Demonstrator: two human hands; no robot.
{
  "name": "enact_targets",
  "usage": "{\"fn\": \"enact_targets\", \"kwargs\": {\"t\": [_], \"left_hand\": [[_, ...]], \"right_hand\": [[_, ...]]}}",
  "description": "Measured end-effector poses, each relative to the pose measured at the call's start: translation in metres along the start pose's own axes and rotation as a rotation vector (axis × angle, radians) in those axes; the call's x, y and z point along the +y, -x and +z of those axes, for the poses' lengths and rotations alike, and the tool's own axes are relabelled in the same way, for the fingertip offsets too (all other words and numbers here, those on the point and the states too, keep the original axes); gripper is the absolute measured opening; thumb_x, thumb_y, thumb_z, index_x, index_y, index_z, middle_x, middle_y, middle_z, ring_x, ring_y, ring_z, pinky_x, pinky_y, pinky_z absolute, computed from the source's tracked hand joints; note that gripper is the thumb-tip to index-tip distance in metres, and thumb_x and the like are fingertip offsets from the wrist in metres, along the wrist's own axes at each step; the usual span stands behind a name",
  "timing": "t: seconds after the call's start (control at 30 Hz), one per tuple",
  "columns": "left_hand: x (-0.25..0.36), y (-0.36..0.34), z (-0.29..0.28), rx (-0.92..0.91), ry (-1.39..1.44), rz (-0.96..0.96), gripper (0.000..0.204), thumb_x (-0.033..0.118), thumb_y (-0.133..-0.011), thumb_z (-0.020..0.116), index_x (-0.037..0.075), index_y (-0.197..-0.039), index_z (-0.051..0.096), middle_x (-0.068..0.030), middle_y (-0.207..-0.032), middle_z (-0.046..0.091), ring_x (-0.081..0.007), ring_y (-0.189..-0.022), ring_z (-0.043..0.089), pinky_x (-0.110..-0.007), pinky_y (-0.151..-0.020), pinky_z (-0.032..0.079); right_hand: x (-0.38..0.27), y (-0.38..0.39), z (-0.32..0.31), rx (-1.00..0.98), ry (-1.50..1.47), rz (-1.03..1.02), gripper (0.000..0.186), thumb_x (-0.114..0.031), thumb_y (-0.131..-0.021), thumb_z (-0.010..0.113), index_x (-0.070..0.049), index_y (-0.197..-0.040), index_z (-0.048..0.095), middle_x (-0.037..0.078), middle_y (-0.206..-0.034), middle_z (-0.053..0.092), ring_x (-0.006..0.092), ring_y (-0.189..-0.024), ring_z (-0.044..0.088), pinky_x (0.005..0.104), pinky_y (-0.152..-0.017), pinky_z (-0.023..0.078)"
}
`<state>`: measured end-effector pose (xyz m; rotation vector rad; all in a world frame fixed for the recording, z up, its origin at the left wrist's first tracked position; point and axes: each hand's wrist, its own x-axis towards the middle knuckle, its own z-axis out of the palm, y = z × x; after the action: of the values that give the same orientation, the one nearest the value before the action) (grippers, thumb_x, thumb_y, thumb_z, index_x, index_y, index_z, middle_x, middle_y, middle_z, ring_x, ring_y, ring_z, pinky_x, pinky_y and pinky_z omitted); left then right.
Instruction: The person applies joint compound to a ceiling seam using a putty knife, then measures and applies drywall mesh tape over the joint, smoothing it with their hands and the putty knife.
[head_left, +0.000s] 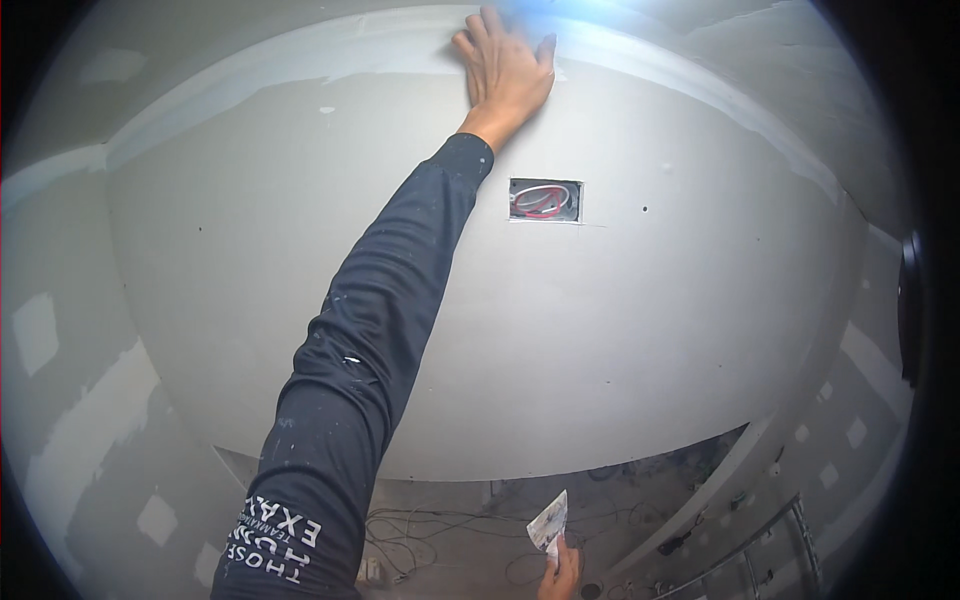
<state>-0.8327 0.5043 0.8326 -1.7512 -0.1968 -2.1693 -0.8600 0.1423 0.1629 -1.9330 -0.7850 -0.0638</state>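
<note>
My left arm in a dark, paint-flecked sleeve reaches up across a grey plasterboard panel (560,330). At its end, my left hand (505,75) lies with fingers spread against the pale band of joint compound (400,45) along the panel's upper edge, holding nothing. Low in the view, my right hand (562,572) grips a putty knife (547,522), its blade pointing upward and smeared with whitish compound. Part of the right hand falls outside the lower edge. Below and right of the left hand, a rectangular cut-out box (545,200) holds coiled red and white wires.
Under the panel's lower edge, cables (410,535) trail across the floor. A metal ladder or frame (745,555) stands at the lower right. Side walls carry patches of filler (37,332). Bright bluish light (580,12) glares at the top.
</note>
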Motion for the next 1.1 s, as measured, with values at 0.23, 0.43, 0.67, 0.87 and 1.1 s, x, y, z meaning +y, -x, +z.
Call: {"fn": "enact_targets", "kwargs": {"t": [0.23,0.43,0.67,0.87,1.1], "left_hand": [[0.007,-0.004,-0.005,-0.013,-0.07,0.013,0.057,0.041,-0.102,0.052,-0.008,-0.13,0.057,-0.0288,-0.132,0.047,-0.0405,-0.122,0.04,-0.056,-0.106,0.028],[-0.016,-0.004,-0.007,0.123,0.061,0.125,0.042,0.024,-0.099,0.052,-0.006,-0.128,0.058,-0.0226,-0.137,0.051,-0.0383,-0.128,0.043,-0.054,-0.109,0.03],[-0.095,-0.004,-0.084,-0.046,-0.103,0.412,0.038,0.019,-0.099,0.054,-0.001,-0.131,0.058,-0.0161,-0.133,0.06,-0.0317,-0.13,0.049,-0.051,-0.11,0.031],[-0.093,-0.008,-0.069,0.014,-0.076,0.428,0.038,0.018,-0.1,0.052,-0.001,-0.132,0.058,-0.0166,-0.132,0.061,-0.0313,-0.129,0.05,-0.051,-0.11,0.031],[-0.089,-0.005,-0.082,-0.015,-0.092,0.415,0.04,0.016,-0.1,0.05,-0.002,-0.135,0.057,-0.0179,-0.129,0.062,-0.0325,-0.128,0.051,-0.051,-0.11,0.031]], "right_hand": [[-0.016,-0.003,-0.004,-0.113,-0.107,0.083,0.039,-0.01,-0.101,0.053,0.001,-0.138,0.058,0.029,-0.146,0.052,0.0476,-0.133,0.049,0.0451,-0.112,0.039],[-0.075,-0.106,-0.052,0.227,0.006,-0.44,0.045,0.003,-0.092,0.053,0.002,-0.137,0.061,0.019,-0.101,0.057,0.0351,-0.095,0.056,0.0431,-0.086,0.046],[-0.254,-0.311,-0.172,0.636,0.476,-0.979,0.069,0.016,-0.081,0.054,-0.015,-0.142,0.063,0.021,-0.117,0.061,0.0393,-0.105,0.061,0.0459,-0.09,0.048],[-0.436,-0.426,-0.226,0.89,0.938,-1.287,0.084,0.013,-0.082,0.051,-0.03,-0.155,0.048,0.01,-0.114,0.064,0.0283,-0.102,0.061,0.0422,-0.09,0.045],[-0.513,-0.439,-0.223,0.858,0.933,-1.637,0.047,-0.012,-0.099,0.051,-0.012,-0.146,0.055,0.014,-0.138,0.061,0.0291,-0.121,0.059,0.0426,-0.102,0.046]]}}
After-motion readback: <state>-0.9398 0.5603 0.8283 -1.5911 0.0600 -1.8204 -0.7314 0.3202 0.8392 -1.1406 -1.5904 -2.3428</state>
